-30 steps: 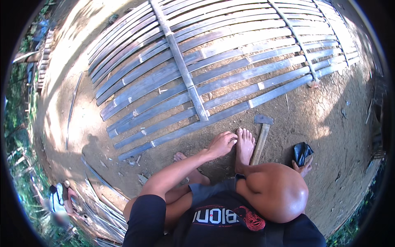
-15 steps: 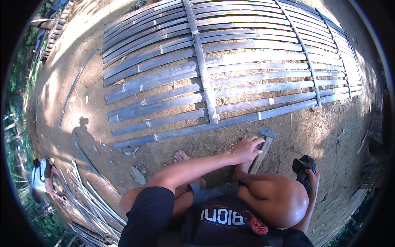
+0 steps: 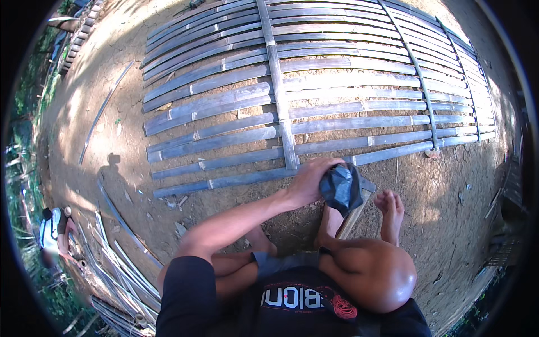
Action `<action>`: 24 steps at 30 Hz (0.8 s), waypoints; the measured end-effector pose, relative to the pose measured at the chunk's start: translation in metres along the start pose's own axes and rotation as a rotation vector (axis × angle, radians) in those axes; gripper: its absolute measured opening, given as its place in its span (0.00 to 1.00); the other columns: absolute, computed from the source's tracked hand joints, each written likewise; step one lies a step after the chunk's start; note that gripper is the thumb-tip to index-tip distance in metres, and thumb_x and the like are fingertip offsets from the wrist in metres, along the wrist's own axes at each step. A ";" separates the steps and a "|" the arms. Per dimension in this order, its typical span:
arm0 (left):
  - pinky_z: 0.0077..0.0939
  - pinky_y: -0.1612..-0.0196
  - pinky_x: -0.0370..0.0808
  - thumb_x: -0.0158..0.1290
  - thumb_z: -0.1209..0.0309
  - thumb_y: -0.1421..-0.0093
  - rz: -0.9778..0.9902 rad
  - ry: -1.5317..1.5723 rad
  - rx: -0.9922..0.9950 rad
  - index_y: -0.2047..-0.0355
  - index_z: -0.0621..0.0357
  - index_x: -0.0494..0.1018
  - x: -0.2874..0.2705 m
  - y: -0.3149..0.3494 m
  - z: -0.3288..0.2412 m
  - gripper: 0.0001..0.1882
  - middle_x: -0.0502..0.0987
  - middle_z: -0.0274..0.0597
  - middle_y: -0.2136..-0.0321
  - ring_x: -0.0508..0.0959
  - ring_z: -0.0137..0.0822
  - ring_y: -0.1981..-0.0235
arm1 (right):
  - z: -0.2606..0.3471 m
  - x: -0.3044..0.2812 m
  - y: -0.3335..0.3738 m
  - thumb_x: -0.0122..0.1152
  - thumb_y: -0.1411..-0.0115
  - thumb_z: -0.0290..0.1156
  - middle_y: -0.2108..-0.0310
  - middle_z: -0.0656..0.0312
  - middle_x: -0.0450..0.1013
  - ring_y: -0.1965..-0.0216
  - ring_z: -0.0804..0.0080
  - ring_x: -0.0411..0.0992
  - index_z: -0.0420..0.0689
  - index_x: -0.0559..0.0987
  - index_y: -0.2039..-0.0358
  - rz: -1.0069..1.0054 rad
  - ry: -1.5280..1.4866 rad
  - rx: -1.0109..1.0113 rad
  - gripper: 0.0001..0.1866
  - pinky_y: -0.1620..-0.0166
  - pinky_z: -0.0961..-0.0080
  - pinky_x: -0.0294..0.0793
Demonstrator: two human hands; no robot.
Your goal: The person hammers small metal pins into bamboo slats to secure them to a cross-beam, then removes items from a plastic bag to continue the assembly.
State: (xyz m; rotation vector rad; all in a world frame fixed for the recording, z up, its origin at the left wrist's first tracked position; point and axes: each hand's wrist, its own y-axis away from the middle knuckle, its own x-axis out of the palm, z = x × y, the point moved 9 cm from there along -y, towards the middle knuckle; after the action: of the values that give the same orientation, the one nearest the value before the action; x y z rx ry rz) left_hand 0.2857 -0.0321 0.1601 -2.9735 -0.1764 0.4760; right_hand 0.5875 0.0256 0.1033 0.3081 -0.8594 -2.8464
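Observation:
My left hand (image 3: 310, 182) is closed on a crumpled black plastic bag (image 3: 341, 188), holding it up in front of my shins, just short of the bamboo frame. Beside the bag my right hand (image 3: 390, 203) is raised with its fingers curled together; whatever it may hold is too small to make out. A hammer (image 3: 352, 218) with a wooden handle and a dark metal head lies by my foot, partly covered by the bag. Ahead, a large bamboo lattice (image 3: 353, 121) of long split slats with crosspieces over them rests on the ground.
Loose bamboo strips (image 3: 129, 267) are piled at the lower left, near another person (image 3: 55, 233) bent over there. A long thin bamboo strip (image 3: 105, 112) lies on the dirt left of the lattice. My bare foot (image 3: 330, 223) is close below the bag.
The black bag has passed from my right hand to my left and come to the middle. My left hand has left the hammer; my right hand has moved forward and in beside the bag.

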 end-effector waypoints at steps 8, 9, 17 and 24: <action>0.30 0.53 0.75 0.61 0.72 0.46 -0.014 0.153 -0.531 0.52 0.61 0.73 -0.101 0.089 0.033 0.20 0.81 0.50 0.59 0.81 0.42 0.57 | -0.119 -0.034 0.072 0.58 0.37 0.42 0.61 0.44 0.76 0.55 0.52 0.77 0.33 0.73 0.49 -0.154 0.583 0.304 0.25 0.53 0.60 0.77; 0.30 0.53 0.75 0.62 0.71 0.46 0.014 0.060 -0.551 0.52 0.61 0.73 -0.121 0.098 0.033 0.21 0.81 0.48 0.60 0.81 0.40 0.57 | -0.107 -0.033 0.073 0.58 0.38 0.42 0.60 0.43 0.76 0.55 0.51 0.76 0.33 0.73 0.49 -0.170 0.623 0.269 0.26 0.53 0.59 0.77; 0.36 0.46 0.76 0.44 0.67 0.30 -0.690 0.706 -0.943 0.48 0.59 0.70 -0.267 0.228 0.017 0.14 0.77 0.45 0.53 0.78 0.41 0.53 | -0.016 -0.023 0.084 0.57 0.40 0.42 0.56 0.36 0.74 0.50 0.41 0.73 0.33 0.72 0.48 -0.375 1.074 0.059 0.27 0.51 0.53 0.75; 0.36 0.35 0.58 0.52 0.61 0.33 -0.646 -0.339 -1.118 0.35 0.63 0.59 -0.400 0.375 -0.159 0.31 0.64 0.49 0.38 0.63 0.41 0.38 | 0.084 -0.018 0.054 0.50 0.42 0.34 0.53 0.35 0.75 0.51 0.43 0.76 0.34 0.73 0.47 0.357 1.319 0.731 0.24 0.52 0.52 0.75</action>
State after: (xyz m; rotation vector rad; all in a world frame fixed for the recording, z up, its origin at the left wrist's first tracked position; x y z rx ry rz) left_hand -0.0057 -0.4724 0.3778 -3.3803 -1.9127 1.0155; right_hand 0.5891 0.0293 0.2050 1.6045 -1.2714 -1.3257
